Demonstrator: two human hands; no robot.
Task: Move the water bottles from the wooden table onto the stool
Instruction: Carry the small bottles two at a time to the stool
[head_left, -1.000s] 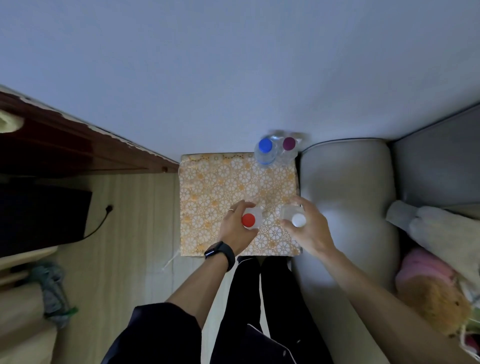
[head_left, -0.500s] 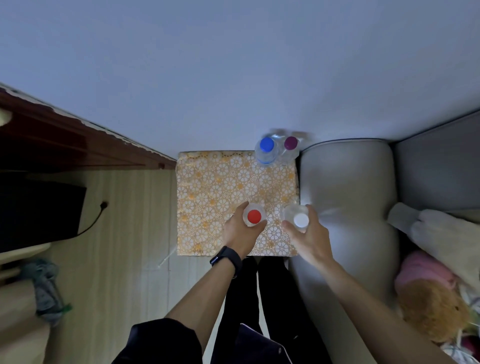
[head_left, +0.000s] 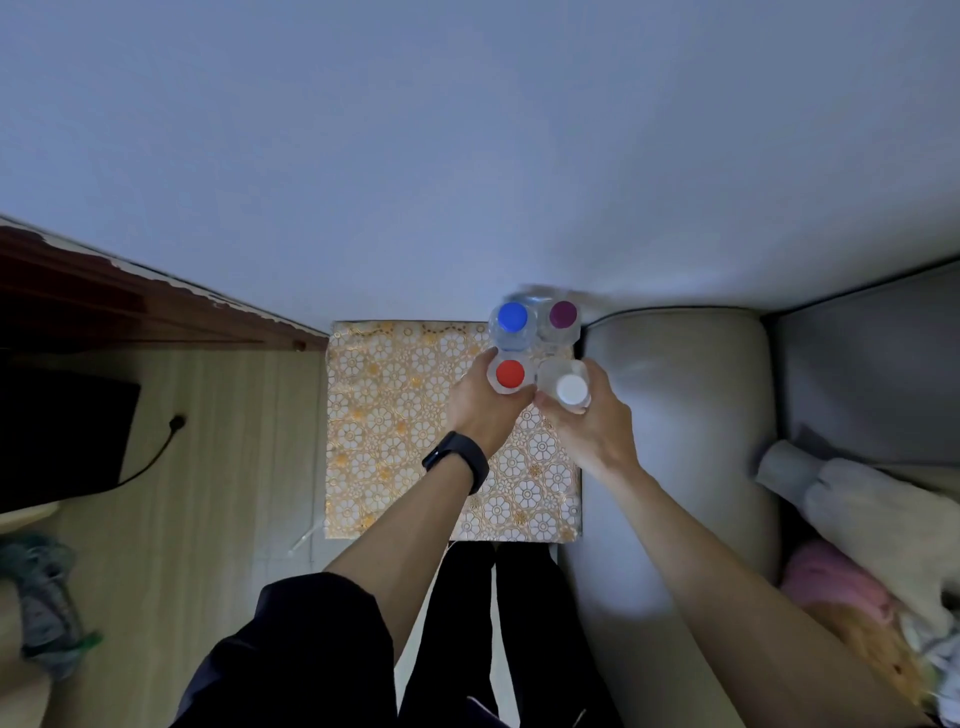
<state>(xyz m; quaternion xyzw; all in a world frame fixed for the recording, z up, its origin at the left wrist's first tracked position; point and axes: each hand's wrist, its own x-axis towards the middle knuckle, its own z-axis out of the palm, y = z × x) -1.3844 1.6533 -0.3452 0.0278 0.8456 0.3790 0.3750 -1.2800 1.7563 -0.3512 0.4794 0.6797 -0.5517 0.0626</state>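
Two bottles are clasped at the far end of the stool (head_left: 395, 415): the red-capped bottle (head_left: 510, 374) by the left grip (head_left: 483, 410), the white-capped bottle (head_left: 571, 388) by the right grip (head_left: 592, 431).

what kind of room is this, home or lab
Probably a living room in a home: a grey sofa, soft toys piled at the right, and a small stool with a floral cover.

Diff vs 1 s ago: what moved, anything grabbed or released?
The left hand with the red-capped bottle and the right hand with the white-capped bottle both moved away from the person across the patterned stool. They ended up beside the blue-capped bottle and purple-capped bottle at its far right corner. Nothing was grabbed or released. Those two bottles stayed put.
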